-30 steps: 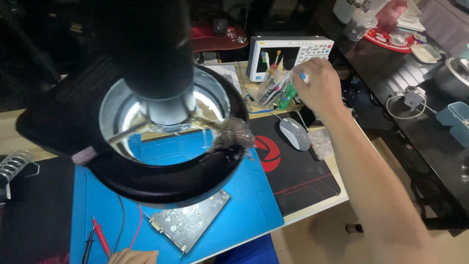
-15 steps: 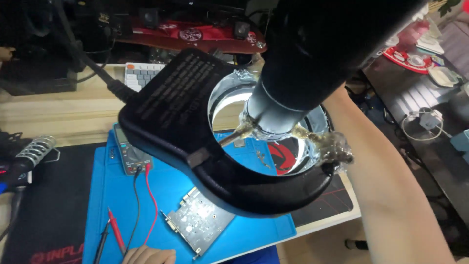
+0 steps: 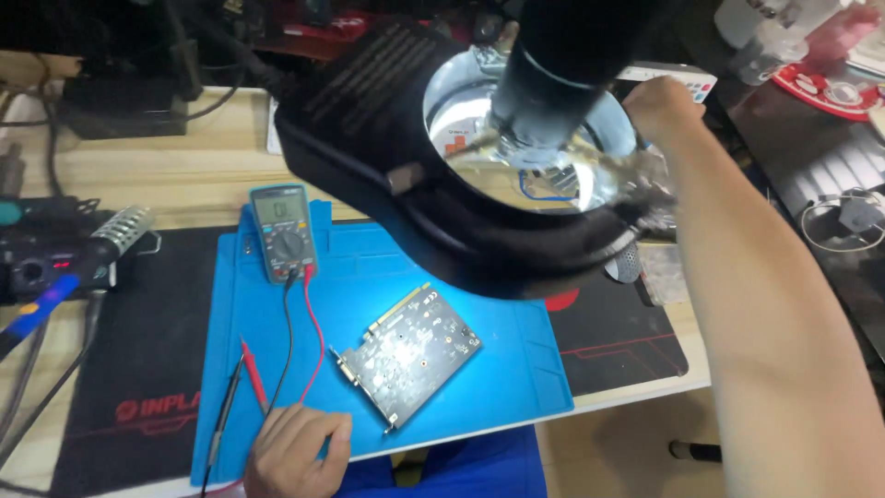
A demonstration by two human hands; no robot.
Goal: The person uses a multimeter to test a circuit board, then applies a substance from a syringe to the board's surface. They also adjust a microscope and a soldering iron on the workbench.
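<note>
Blue silicone covers the middle of our bench: a work mat (image 3: 369,267) with raised edges, lying over a black desk pad (image 3: 138,369) with red lettering. On the mat lies a bare circuit board (image 3: 410,355), dark, rectangular and turned at an angle, with a gold connector edge and a metal bracket at its near end. Our left hand (image 3: 295,452) rests at the mat's near edge, fingers curled loosely together and holding nothing that we can see, just beside the red probe (image 3: 253,373) and the black probe (image 3: 224,410). Thin red and black leads run from them up to a grey, blue-rimmed multimeter (image 3: 284,232) with a round dial, lying at the mat's far corner.

Between us and the far side of the bench hangs a big black magnifier lamp (image 3: 461,184), its round glass lens ringed by a glossy housing; it hides most of what lies behind it. Our right hand (image 3: 662,106) reaches past the lamp's rim towards a white instrument (image 3: 678,78); we cannot tell whether its fingers are apart or closed. At the left stand a coiled metal soldering stand (image 3: 120,231) and a blue-handled iron (image 3: 41,309).
</note>
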